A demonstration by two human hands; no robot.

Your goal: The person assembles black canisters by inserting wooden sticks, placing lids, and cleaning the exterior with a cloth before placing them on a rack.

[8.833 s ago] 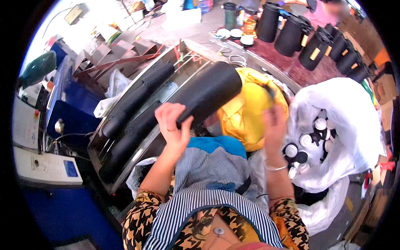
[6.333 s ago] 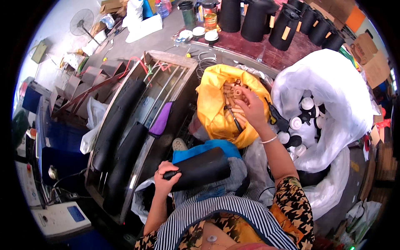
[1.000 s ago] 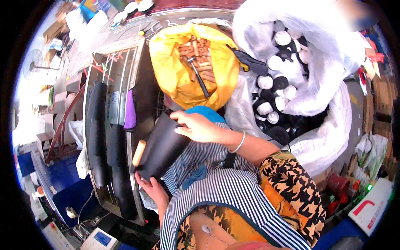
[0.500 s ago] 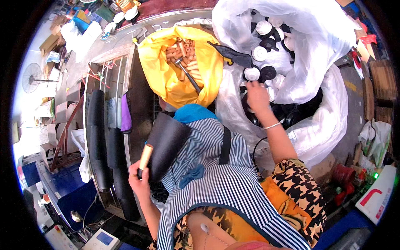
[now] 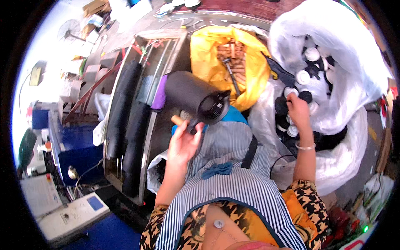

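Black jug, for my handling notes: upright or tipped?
Tipped: the black jug slants, side showing lengthwise, mouth at lower right; left hand grips its handle.

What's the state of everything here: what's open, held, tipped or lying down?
Black jug: held in the left hand, tilted, mouth uncovered
Right hand: fingers at a white lid
Yellow bag: open, tan tubes inside
White plastic bag: open, more lids inside
Black cylinders: lying in the tray

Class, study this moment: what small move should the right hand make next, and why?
The right hand should probably pick up the white-topped cap at its fingertips, since the left hand holds the black jug, whose mouth looks uncapped.
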